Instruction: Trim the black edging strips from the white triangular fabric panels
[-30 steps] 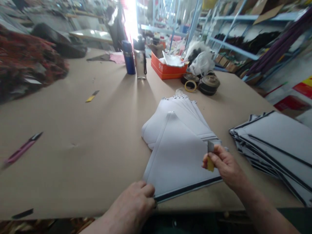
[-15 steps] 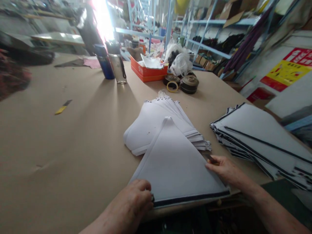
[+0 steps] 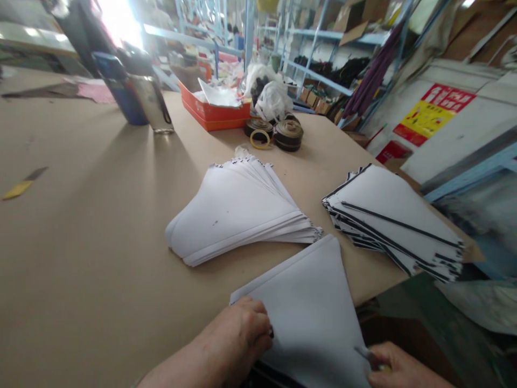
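Note:
A white panel (image 3: pixel 307 302) with a black strip along its lower edge lies at the table's front edge, its near part past the edge. My left hand (image 3: pixel 246 334) is closed on the panel's lower left part, a small dark bit showing at the fingers. At the panel's lower right, my right hand (image 3: pixel 398 366) grips a small cutter (image 3: pixel 369 355) with a short blade and a yellowish part. Just beyond the panel sits a fanned stack of white panels (image 3: pixel 238 210). Another stack, with black strips (image 3: pixel 388 210), is at the right.
Farther back are an orange box (image 3: pixel 216 116), dark tape rolls (image 3: pixel 288 134), a yellow ring (image 3: pixel 259 139) and a plastic bag (image 3: pixel 272 97). A blue bottle (image 3: pixel 125 94) and a clear bottle (image 3: pixel 151 105) stand at the back left. A yellow knife (image 3: pixel 18 188) lies far left.
The panel has turned and come down off the white stack towards the front edge. My right hand has moved down with the cutter. The view has shifted to the right.

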{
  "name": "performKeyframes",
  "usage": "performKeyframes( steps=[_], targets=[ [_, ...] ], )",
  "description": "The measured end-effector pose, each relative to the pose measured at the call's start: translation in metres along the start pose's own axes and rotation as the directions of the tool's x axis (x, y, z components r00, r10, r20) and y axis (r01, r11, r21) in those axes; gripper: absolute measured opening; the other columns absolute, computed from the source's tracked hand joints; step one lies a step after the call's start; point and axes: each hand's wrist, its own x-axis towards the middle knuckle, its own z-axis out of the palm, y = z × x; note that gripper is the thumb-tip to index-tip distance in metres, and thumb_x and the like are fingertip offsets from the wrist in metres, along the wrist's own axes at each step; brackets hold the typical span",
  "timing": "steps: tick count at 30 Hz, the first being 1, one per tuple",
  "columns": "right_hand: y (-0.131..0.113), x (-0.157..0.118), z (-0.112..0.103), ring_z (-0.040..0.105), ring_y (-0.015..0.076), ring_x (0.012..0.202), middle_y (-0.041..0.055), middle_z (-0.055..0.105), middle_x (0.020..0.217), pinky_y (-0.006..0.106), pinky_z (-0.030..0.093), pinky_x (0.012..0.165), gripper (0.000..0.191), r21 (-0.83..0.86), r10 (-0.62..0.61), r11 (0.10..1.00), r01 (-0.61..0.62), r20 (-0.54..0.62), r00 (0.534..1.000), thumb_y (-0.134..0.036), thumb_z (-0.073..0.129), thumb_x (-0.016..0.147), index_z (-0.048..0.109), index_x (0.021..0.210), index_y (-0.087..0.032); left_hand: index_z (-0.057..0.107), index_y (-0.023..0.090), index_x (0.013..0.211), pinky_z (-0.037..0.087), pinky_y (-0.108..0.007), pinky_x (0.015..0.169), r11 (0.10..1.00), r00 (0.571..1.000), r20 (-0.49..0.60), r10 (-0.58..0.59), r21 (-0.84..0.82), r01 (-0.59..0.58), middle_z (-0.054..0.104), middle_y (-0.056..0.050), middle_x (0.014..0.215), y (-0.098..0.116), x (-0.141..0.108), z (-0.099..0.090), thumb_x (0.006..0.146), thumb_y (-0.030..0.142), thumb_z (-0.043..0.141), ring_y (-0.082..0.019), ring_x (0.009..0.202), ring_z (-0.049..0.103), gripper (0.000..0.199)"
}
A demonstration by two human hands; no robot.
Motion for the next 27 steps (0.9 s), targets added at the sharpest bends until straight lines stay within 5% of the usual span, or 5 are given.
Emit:
performKeyframes(
  steps=[5,9,13,21,27],
  targets=[
    [-0.033,0.002,-0.059,0.048,0.0140,0.058,-0.0017,0.052,0.057,0.024,0.035,0.054,0.020,-0.218,-0.166,0.968,0.121,-0.204,0.965,-0.031,0.059,0.075,0.060,0.061,-0.016,0.062,0.018,0.068,0.041,-0.022,0.073,1.000,1.000,0.018,0.005,0.031,-0.005,0.064,-0.002,0.082,-0.003,0.002,0.002,0.084,0.016,0.054,-0.014,0.081,0.057,0.018],
    [-0.076,0.031,-0.084,0.062,0.0210,0.084,0.0060,0.069,0.092,0.030,0.045,0.076,0.027,-0.397,-0.431,0.878,0.268,-0.411,0.803,-0.037,0.052,0.086,0.069,0.097,-0.017,0.062,0.018,0.067,0.041,-0.022,0.073,0.998,0.999,0.020,-0.026,0.055,0.025,0.065,-0.001,0.083,0.003,0.007,-0.001,0.083,0.015,0.054,-0.013,0.081,0.057,0.018],
    [-0.105,0.072,-0.084,0.062,0.0217,0.099,0.0107,0.067,0.111,0.033,0.044,0.088,0.033,-0.634,-0.574,0.743,0.216,-0.437,0.692,-0.025,0.044,0.089,0.065,0.113,-0.017,0.062,0.018,0.066,0.041,-0.022,0.074,0.997,0.999,0.025,-0.039,0.071,0.037,0.065,-0.001,0.084,0.009,0.009,-0.005,0.082,0.014,0.055,-0.014,0.082,0.057,0.018],
    [-0.073,0.069,-0.040,0.068,0.0207,0.083,0.0076,0.072,0.100,0.027,0.045,0.070,0.026,-0.740,-0.490,0.670,0.052,-0.389,0.780,-0.025,0.047,0.089,0.064,0.109,-0.022,0.057,0.017,0.062,0.039,-0.019,0.069,0.993,0.999,0.053,-0.010,-0.119,0.016,0.059,0.001,0.077,0.008,0.004,-0.015,0.079,0.012,0.048,-0.010,0.074,0.052,0.019],
    [-0.074,0.054,-0.044,0.067,0.0226,0.081,0.0068,0.073,0.089,0.029,0.044,0.067,0.027,-0.647,-0.377,0.762,0.042,-0.390,0.840,-0.029,0.051,0.086,0.067,0.107,-0.022,0.053,0.016,0.065,0.030,-0.021,0.052,0.822,0.959,0.110,-0.260,-0.496,0.280,0.037,0.006,0.057,0.021,0.022,-0.020,0.075,0.027,0.050,-0.009,0.056,0.035,0.015]
  ],
)
